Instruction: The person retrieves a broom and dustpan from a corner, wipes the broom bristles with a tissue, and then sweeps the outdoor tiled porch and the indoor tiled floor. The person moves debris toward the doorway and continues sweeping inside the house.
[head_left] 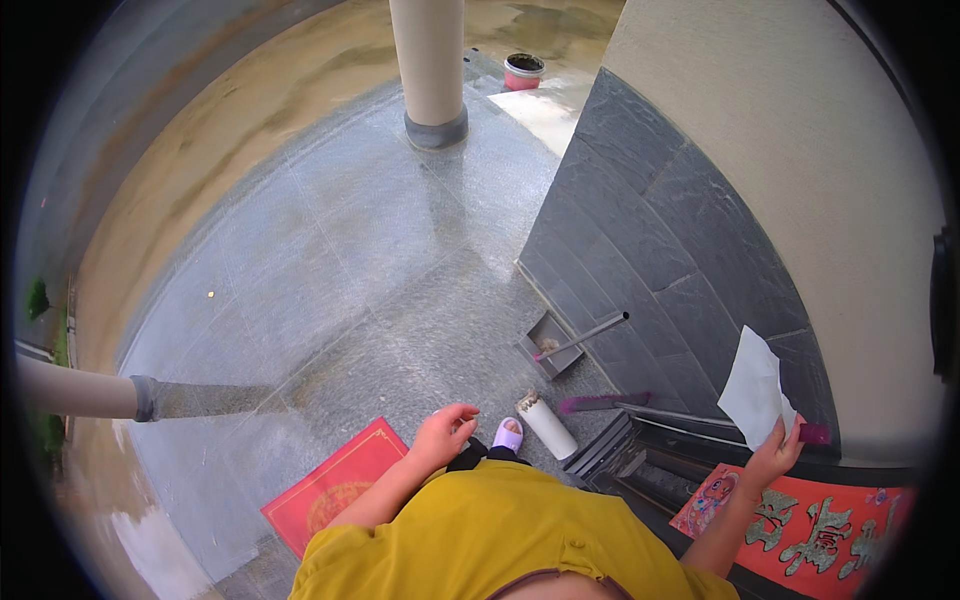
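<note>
White sheet [752,385]: where is it, and how far along are we?

Up in the right hand [772,458], rising beyond the fingertips. Picked up, so that bit's done. Setting it down or fixing it anywhere isn't, I'd judge. One frame, can't say how much is left.

Right hand state?

Fingers closed, pinching the sheet's near corner. A dark pink piece [815,434] sits just right of the fingers; can't tell if it's gripped too. Red banner [815,500] lies below that hand, sheet not on it.

Left hand [444,436]?

Partly open, fingers loosely curled, nothing visible in it. Palm's turned away, so the inside is hidden.

Anything near it?

Red mat [335,485] below and to its left, white cylinder [548,428] to its right, dustpan [550,347] farther beyond. Looks like it's touching none of them.
</note>
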